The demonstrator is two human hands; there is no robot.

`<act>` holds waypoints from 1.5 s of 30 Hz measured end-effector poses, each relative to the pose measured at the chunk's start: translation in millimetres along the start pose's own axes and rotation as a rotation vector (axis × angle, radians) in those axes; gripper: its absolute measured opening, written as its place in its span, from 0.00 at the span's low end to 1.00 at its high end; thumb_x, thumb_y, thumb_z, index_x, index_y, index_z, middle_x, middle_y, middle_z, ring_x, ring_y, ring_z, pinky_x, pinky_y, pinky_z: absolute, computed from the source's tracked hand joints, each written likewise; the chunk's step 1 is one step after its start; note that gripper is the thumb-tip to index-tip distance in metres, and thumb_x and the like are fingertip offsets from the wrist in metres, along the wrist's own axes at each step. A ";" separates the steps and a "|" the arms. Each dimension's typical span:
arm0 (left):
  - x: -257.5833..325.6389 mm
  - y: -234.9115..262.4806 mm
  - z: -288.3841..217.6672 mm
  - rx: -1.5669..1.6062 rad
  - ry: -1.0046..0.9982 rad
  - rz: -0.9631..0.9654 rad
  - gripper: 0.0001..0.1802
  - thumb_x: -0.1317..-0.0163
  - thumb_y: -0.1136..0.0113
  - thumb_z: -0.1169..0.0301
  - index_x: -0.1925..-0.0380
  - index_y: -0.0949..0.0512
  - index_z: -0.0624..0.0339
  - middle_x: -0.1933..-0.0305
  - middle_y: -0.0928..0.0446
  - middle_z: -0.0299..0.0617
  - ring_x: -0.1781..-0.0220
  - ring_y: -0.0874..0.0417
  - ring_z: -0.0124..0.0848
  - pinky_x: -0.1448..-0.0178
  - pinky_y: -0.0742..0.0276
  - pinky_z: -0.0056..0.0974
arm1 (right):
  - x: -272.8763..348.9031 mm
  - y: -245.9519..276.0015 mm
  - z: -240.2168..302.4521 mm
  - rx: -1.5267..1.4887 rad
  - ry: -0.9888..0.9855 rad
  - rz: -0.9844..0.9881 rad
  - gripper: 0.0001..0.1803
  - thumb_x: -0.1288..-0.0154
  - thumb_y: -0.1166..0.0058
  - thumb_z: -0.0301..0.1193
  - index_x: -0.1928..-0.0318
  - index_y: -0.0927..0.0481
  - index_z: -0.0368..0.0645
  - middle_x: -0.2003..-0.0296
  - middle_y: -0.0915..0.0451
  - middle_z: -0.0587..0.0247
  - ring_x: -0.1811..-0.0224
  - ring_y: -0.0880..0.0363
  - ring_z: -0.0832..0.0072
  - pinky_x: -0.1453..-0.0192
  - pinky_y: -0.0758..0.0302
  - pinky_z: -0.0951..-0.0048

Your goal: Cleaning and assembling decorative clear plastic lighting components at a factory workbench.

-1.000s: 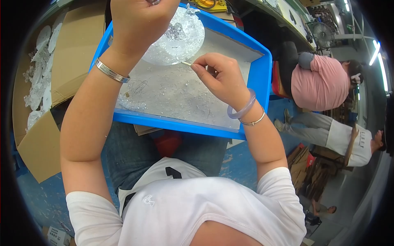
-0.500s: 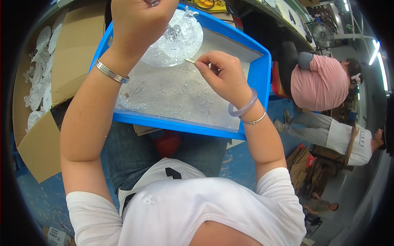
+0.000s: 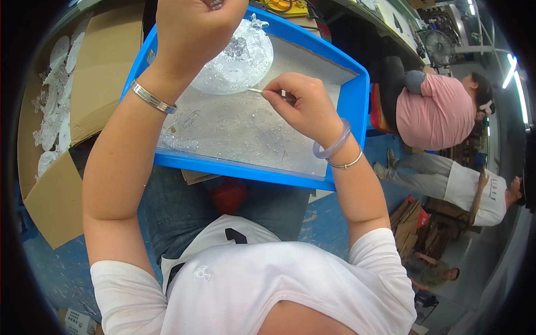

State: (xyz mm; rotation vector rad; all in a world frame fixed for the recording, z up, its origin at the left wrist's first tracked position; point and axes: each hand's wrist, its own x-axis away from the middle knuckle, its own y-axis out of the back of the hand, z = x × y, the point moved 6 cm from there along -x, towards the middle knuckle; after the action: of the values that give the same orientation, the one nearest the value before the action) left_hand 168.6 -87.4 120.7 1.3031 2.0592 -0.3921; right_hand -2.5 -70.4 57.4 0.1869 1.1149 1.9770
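Note:
My left hand [image 3: 198,30] is closed at the top edge, over the far left of a blue tray [image 3: 251,175]. A bit of a clear, glassy piece [image 3: 214,5] shows in its fingers; the rest is cut off. Between thumb and fingers of my right hand [image 3: 301,103] is a thin pale stick [image 3: 254,90]. Its tip points left, at the lower rim of a round, clear disc [image 3: 229,75]. Clear bits lie heaped on the disc, which is partly hidden behind my left hand. Whether the stick touches the disc I cannot tell.
Small clear beads [image 3: 245,125] are scattered over the tray's pale bottom. At left an open cardboard box [image 3: 106,67] holds clear discs and plastic pieces. A person in pink [image 3: 435,111] sits at a bench to the right; another in white [image 3: 474,192] stands beyond.
My right hand has come slightly down and left, and more of the stick shows. The disc has shifted a little down and left. My left hand has moved slightly right.

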 end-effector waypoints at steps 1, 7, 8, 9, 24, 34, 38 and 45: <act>0.1 0.3 0.1 0.001 0.000 0.000 0.14 0.58 0.52 0.82 0.95 0.42 0.63 0.93 0.48 0.33 0.88 0.48 0.15 0.85 0.56 0.29 | -0.1 -0.9 -0.3 0.011 0.005 0.007 0.05 0.46 0.46 0.25 0.73 0.24 0.36 0.80 0.27 0.61 0.84 0.35 0.78 0.80 0.38 0.80; -0.8 2.6 8.3 0.097 0.059 -0.019 0.14 0.58 0.52 0.82 0.95 0.42 0.63 0.93 0.47 0.28 0.87 0.47 0.14 0.85 0.57 0.28 | 2.2 -6.1 -5.9 0.078 0.007 0.076 0.04 0.48 0.44 0.25 0.73 0.23 0.36 0.80 0.26 0.61 0.83 0.35 0.79 0.80 0.38 0.82; -0.4 3.4 7.2 0.086 0.048 -0.014 0.14 0.58 0.52 0.82 0.95 0.42 0.62 0.93 0.47 0.28 0.87 0.47 0.13 0.85 0.57 0.27 | 1.5 -4.3 -3.9 0.078 0.009 0.077 0.04 0.48 0.44 0.25 0.73 0.23 0.36 0.80 0.26 0.61 0.83 0.35 0.79 0.80 0.38 0.82; -0.2 4.0 6.4 0.074 0.037 -0.008 0.14 0.57 0.52 0.82 0.95 0.42 0.62 0.93 0.46 0.27 0.87 0.47 0.13 0.85 0.58 0.27 | 0.3 0.9 -0.9 0.039 -0.010 0.047 0.04 0.48 0.44 0.24 0.73 0.23 0.36 0.80 0.26 0.62 0.83 0.35 0.80 0.80 0.38 0.82; -0.5 2.7 0.1 0.050 -0.001 -0.019 0.15 0.58 0.52 0.83 0.95 0.43 0.63 0.93 0.48 0.30 0.87 0.49 0.14 0.85 0.58 0.28 | -0.1 -1.4 7.6 -0.036 0.039 -0.038 0.03 0.48 0.45 0.23 0.73 0.23 0.36 0.79 0.26 0.62 0.83 0.34 0.80 0.80 0.39 0.83; -0.4 -0.2 -3.7 0.045 -0.013 -0.021 0.14 0.57 0.52 0.82 0.95 0.42 0.64 0.94 0.47 0.33 0.88 0.47 0.15 0.85 0.56 0.29 | 0.8 -6.9 8.8 0.031 0.035 -0.086 0.04 0.47 0.45 0.23 0.72 0.23 0.35 0.77 0.24 0.60 0.82 0.31 0.79 0.79 0.35 0.82; -2.0 1.9 -1.8 0.054 -0.013 -0.034 0.14 0.57 0.52 0.82 0.95 0.42 0.64 0.94 0.47 0.33 0.88 0.47 0.15 0.85 0.56 0.29 | -0.3 4.0 7.2 0.063 -0.015 -0.115 0.03 0.47 0.45 0.23 0.72 0.23 0.35 0.78 0.25 0.61 0.83 0.32 0.80 0.80 0.36 0.83; -1.9 0.7 -1.7 0.036 -0.014 -0.027 0.15 0.56 0.51 0.82 0.95 0.42 0.64 0.93 0.47 0.32 0.87 0.47 0.15 0.85 0.56 0.29 | -0.4 -2.8 12.0 0.031 0.024 -0.078 0.04 0.47 0.45 0.24 0.72 0.23 0.35 0.78 0.25 0.60 0.83 0.31 0.79 0.80 0.36 0.83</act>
State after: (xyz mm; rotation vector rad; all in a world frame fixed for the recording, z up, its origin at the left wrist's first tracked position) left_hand 169.1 -87.5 123.3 1.2914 2.0685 -0.4512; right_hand 5.3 -62.3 62.5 0.1342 1.1511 1.8983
